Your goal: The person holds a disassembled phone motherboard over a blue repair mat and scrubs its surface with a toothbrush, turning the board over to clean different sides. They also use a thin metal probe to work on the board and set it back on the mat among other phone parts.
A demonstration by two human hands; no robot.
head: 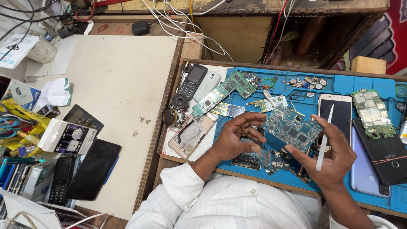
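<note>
Both hands hold a blue-green phone circuit board (291, 128) above a blue work mat (339, 85). My left hand (235, 136) grips the board's left edge with fingers and thumb. My right hand (335, 152) supports the board's right and lower edge, and a white slim tool (324, 140) rests upright between its fingers. Under the hands lie more small boards (258, 159) on the mat.
On the mat lie a long green board (222, 92), a white smartphone (335, 112), a green board (373, 112), a dark phone (383, 154) and small parts (307, 82). Left of it sit a keypad phone (191, 81), an opened phone back (190, 135), boxes and phones (91, 169).
</note>
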